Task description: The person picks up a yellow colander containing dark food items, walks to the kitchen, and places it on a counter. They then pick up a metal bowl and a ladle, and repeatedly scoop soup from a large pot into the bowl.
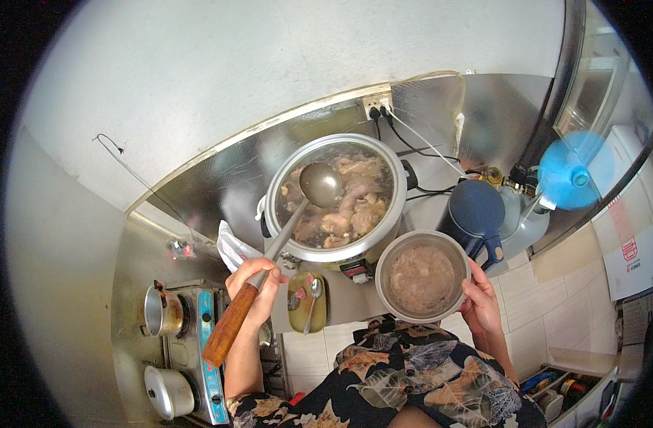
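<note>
My left hand [255,286] grips a metal ladle [278,242] where its shank meets the brown wooden handle. The ladle's round bowl hangs over a large electric cooking pot [277,160], which holds meat pieces [339,219] in murky liquid. My right hand [479,299] holds the rim of a round metal bowl [382,262] from its right side. Greyish-brown scummy liquid [422,275] fills much of that bowl, which is beside the pot's front right, in front of my body.
An oval tray [299,325] with a metal spoon [314,297] lies before the pot. Right of the pot stands a dark blue lidded jug [476,206], near a gas cylinder [535,227]. Cords run from a wall socket [377,105]. At left, a gas stove [206,348] bears two pots.
</note>
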### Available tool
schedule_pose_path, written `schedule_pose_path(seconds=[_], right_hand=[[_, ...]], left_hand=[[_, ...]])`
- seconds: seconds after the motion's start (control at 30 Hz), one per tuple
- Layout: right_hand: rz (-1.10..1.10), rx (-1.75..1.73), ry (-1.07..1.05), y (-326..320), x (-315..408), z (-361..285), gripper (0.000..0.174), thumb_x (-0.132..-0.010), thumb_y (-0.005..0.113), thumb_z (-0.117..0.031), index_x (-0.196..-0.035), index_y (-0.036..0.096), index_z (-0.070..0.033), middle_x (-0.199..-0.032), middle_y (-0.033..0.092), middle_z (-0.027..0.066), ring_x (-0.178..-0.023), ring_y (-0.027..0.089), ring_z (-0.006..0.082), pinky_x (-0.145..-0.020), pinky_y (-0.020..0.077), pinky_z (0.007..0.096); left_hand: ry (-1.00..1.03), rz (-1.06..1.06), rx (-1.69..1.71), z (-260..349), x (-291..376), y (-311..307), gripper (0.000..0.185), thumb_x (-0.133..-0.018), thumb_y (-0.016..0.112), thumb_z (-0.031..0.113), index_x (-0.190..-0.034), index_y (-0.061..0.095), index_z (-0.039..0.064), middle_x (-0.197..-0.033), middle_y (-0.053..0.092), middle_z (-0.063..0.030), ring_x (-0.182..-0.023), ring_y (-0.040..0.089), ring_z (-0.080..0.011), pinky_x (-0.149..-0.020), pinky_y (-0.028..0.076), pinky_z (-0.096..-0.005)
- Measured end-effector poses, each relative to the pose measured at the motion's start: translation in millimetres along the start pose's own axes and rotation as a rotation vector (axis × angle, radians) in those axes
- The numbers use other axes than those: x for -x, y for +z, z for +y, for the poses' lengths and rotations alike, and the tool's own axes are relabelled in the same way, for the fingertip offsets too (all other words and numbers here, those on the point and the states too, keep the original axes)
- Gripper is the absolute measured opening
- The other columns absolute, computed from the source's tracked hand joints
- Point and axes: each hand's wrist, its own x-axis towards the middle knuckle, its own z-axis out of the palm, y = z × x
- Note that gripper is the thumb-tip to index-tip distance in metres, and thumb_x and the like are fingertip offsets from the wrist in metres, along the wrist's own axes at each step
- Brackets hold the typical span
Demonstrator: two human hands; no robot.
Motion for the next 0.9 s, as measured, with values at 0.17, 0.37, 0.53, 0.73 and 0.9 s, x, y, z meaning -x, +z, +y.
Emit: schedule_pose_path(seconds=[0.17,0.37,0.53,0.73,0.9], right_hand=[[0.04,-0.012,0.001,-0.5,2.3,1.9,0.051,-0.091,0.053,-0.004,-0.14,0.038,-0.004,-0.125,0.056,0.0118,-0.099,0.063,0.019,-0.072,0.0593,0.0318],[0.004,-0.014,0.007,-0.7,4.7,0.5,0.051,-0.091,0.053,-0.004,-0.14,0.038,-0.003,-0.122,0.057,0.0119,-0.098,0.064,0.0194,-0.07,0.0597,0.0324],[0.005,-0.019,-0.006,-2.5,2.7,2.4,0.051,-0.09,0.053,-0.004,-0.139,0.039,-0.003,-0.122,0.057,0.0114,-0.097,0.064,0.0185,-0.07,0.0595,0.0318],[-0.006,-0.012,-0.003,-3.9,0.9,0.8,0.05,-0.09,0.053,-0.004,-0.138,0.04,-0.004,-0.121,0.058,0.0109,-0.099,0.063,0.0178,-0.071,0.0591,0.031],[-0.006,0.009,0.001,-3.8,2.1,-1.7,0.05,-0.091,0.052,-0.003,-0.139,0.04,-0.004,-0.122,0.057,0.011,-0.099,0.063,0.0182,-0.073,0.0587,0.0307]], left_hand=[[-0.096,0.044,0.159,-2.9,-1.2,-1.7,0.01,-0.087,0.063,0.004,-0.093,0.056,0.0,-0.077,0.062,-0.0084,-0.066,0.068,-0.0182,-0.058,0.054,-0.0274],[-0.114,0.168,0.286,-2.4,-5.8,-4.1,0.016,-0.088,0.064,0.008,-0.098,0.053,0.0,-0.076,0.061,-0.0099,-0.062,0.066,-0.0204,-0.057,0.055,-0.0295],[-0.116,0.179,0.28,-6.5,-16.2,-3.6,0.018,-0.088,0.063,0.008,-0.1,0.052,0.001,-0.076,0.06,-0.0104,-0.057,0.064,-0.0201,-0.054,0.054,-0.0295],[-0.176,0.17,0.322,-17.0,-27.8,4.2,0.018,-0.088,0.063,0.01,-0.1,0.052,0.002,-0.075,0.06,-0.0104,-0.057,0.064,-0.0191,-0.054,0.055,-0.0293],[-0.167,0.11,0.277,-19.4,-30.9,9.5,0.016,-0.09,0.063,0.01,-0.099,0.053,0.002,-0.076,0.06,-0.0099,-0.059,0.065,-0.0184,-0.055,0.055,-0.0282]])
